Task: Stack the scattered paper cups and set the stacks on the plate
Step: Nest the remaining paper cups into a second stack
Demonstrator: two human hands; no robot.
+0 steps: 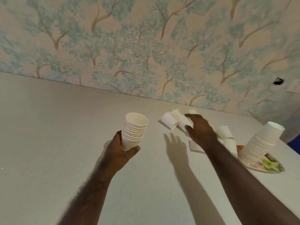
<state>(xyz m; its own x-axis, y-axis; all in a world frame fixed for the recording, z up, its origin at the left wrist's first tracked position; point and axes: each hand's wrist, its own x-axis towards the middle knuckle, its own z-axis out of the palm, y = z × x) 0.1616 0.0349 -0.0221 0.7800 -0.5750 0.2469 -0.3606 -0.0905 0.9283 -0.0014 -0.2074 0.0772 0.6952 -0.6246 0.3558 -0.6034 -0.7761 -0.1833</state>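
Room: I stand at a pale table set against a wall papered with blue-green trees on a pinkish ground.
Left hand: my left hand is raised above the table and wraps the bottom of a stack of nested white cups, thumb on the near side, fingers curled round the far side; the stack stands upright, mouth up.
Right hand: my right hand reaches forward, palm down, fingers curled over a cup lying on its side; thumb and fingertips touch it, but I cannot tell whether they clamp it.
Loose cups, ahead: another cup lies on its side just left of my right hand, touching the one under my fingers; a third peeks out beyond my fingertips.
Loose cups, right: just right of my right wrist lie two more tipped cups, partly hidden by my forearm.
Plate: a patterned plate sits farther right of my right arm, near the table's edge.
Tall stack: a tall stack stands on the plate, leaning to the right.
Shadow: my right hand's shadow falls on the table between my two arms.
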